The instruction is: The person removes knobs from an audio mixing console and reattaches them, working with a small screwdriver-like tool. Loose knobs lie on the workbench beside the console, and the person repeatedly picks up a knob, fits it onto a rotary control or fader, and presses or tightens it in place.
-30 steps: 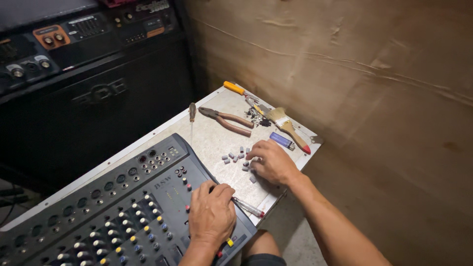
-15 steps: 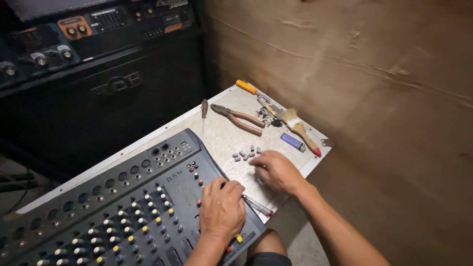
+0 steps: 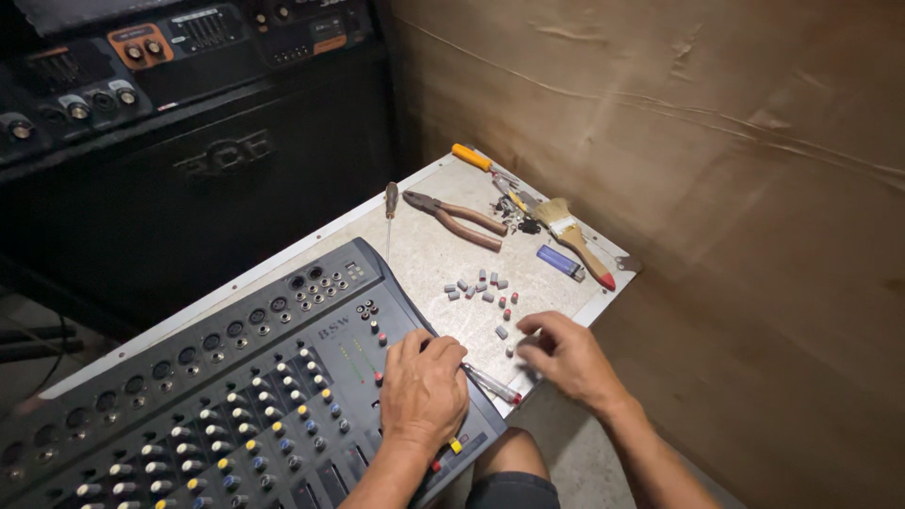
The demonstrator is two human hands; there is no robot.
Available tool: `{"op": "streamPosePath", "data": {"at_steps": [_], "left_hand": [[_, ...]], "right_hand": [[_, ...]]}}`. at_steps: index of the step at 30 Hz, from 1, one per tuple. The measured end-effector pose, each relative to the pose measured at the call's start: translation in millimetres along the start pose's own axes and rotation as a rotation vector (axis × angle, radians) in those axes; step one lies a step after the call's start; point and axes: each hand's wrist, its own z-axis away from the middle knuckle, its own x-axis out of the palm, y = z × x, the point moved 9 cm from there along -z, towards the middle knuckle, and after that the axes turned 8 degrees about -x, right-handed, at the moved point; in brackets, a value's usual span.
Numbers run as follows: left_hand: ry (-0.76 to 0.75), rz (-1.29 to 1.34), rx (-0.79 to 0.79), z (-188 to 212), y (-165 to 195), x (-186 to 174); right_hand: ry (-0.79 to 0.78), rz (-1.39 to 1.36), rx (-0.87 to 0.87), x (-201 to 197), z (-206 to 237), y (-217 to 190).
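Note:
A black audio mixer (image 3: 236,377) with rows of coloured knobs lies on a pale board (image 3: 424,254). My left hand (image 3: 422,386) rests on the mixer's right end, fingers curled over a slim silver tool (image 3: 492,385) with a red tip. My right hand (image 3: 566,358) is at the board's near edge, thumb and forefinger pinched on a small grey knob cap (image 3: 512,351). Several loose grey and red knob caps (image 3: 481,286) lie scattered just beyond it.
At the board's far end lie brown-handled pliers (image 3: 457,217), a dark-handled screwdriver (image 3: 389,209), an orange-handled screwdriver (image 3: 471,156), a paintbrush (image 3: 570,234), a blue lighter (image 3: 559,261) and small screws (image 3: 514,219). A black amplifier (image 3: 189,141) stands behind. A brown wall (image 3: 707,141) is on the right.
My right hand has drawn back from the cluster of caps toward the board's near edge. My left hand stays on the mixer's end.

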Motion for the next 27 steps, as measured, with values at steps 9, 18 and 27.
{"op": "streamPosePath", "data": {"at_steps": [9, 18, 27], "left_hand": [[0.023, 0.001, 0.016, 1.1, 1.0, -1.5], [0.001, 0.003, 0.008, 0.2, -1.5, -0.9], [0.006, -0.009, 0.024, 1.0, -1.7, -0.6]], "right_hand": [[0.059, 0.264, -0.105, -5.9, -11.8, -24.3], [-0.257, 0.716, 0.069, 40.8, -47.1, -40.6], [-0.076, 0.517, -0.136, 44.9, -29.1, -71.7]]}}
